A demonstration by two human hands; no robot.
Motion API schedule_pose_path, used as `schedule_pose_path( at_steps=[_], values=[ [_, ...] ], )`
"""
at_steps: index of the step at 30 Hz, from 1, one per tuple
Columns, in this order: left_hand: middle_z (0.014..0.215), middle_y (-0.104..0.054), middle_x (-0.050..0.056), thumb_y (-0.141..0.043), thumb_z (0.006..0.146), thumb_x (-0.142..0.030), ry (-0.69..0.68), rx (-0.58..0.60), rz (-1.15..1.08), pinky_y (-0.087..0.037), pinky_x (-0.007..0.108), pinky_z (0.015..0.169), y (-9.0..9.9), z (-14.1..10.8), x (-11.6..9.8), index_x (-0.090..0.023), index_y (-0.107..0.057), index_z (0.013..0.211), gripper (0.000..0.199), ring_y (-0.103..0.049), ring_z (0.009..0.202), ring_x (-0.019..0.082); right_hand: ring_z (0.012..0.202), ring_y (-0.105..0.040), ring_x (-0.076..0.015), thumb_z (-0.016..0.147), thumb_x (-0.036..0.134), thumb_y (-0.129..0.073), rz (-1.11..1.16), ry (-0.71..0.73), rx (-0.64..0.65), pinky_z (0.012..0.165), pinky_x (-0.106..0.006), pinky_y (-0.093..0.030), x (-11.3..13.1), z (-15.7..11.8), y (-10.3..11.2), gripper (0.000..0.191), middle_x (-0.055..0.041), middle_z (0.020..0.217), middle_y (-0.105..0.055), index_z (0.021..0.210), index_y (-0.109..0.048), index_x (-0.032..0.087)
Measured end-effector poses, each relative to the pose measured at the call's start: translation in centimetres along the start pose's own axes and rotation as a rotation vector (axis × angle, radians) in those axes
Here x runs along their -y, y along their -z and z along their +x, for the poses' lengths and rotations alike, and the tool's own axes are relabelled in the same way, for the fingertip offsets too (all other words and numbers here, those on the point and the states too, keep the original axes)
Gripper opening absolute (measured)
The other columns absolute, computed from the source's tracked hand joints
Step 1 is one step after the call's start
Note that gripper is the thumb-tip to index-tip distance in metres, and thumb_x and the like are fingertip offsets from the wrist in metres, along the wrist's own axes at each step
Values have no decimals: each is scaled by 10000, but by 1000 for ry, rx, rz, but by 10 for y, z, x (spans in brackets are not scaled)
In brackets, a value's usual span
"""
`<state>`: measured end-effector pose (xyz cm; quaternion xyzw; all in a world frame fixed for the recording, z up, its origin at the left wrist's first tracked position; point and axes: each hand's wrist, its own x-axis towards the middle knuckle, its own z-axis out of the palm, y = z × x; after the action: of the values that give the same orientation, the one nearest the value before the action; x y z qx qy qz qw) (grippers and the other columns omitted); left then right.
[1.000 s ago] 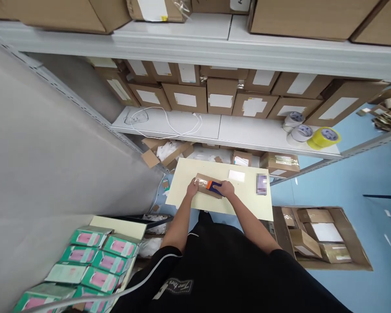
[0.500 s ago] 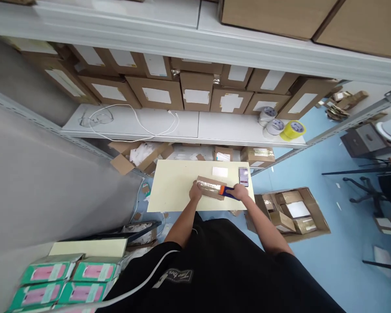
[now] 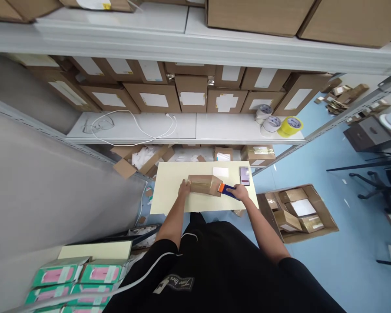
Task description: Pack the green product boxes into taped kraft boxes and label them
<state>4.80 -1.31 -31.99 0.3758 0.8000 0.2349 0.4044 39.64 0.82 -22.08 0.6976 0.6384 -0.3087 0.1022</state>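
On the cream tabletop (image 3: pixel 166 184) lies a small brown cardboard box (image 3: pixel 202 184) with shiny tape along its upper face. My left hand (image 3: pixel 184 188) grips the box at its left end. My right hand (image 3: pixel 240 192) is closed round the dark blue handle of a blue-and-orange hand tool (image 3: pixel 228 190), whose exact kind I cannot make out. The tool's orange head touches or nearly touches the right end of the box. Just beyond my right hand rests a phone (image 3: pixel 244 175) with its screen lit, and left of it a white paper (image 3: pixel 220 172).
Facing me, a shelf (image 3: pixel 215 128) carries labelled cartons (image 3: pixel 192 93), a white cable (image 3: pixel 137 117) and tape rolls (image 3: pixel 290 126). A large open carton (image 3: pixel 329 224) of boxes stands on the floor at right. Green-and-pink boxes (image 3: pixel 99 274) are stacked at lower left.
The box has shifted left and turned nearly level, its taped face looking different. My left hand has moved left with it. The tool stays at the box's right end.
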Motion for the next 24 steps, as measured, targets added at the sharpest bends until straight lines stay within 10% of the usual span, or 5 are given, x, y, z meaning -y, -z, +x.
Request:
schedule_pose_path(
  at_steps=[14, 19, 24],
  values=[
    [1323, -745, 155, -550, 982, -643, -42, -28, -3, -499, 360, 1043, 61, -16, -25, -175, -693, 1348, 612, -684, 1255, 308, 1106, -726, -306, 934, 620, -655, -82, 236, -41, 825, -311, -525, 170, -15, 13, 553, -198, 1183, -759, 1164, -767, 129],
    [1275, -765, 162, -550, 992, -614, -47, -30, -6, -508, 365, 1025, 46, -22, -27, -162, -730, 1283, 567, -697, 1226, 314, 1135, -715, -309, 915, 616, -687, -109, 234, -47, 852, -313, -529, 155, -18, 23, 557, -199, 1204, -751, 1181, -754, 131],
    [1248, -774, 161, -543, 1004, -608, -113, 62, 3, -511, 356, 1023, 2, -30, -46, -153, -752, 1238, 552, -709, 1203, 304, 1099, -717, -310, 899, 650, -714, -70, 171, -30, 841, -315, -545, 87, -12, 36, 545, -191, 1137, -755, 1066, -770, 134]
  ],
)
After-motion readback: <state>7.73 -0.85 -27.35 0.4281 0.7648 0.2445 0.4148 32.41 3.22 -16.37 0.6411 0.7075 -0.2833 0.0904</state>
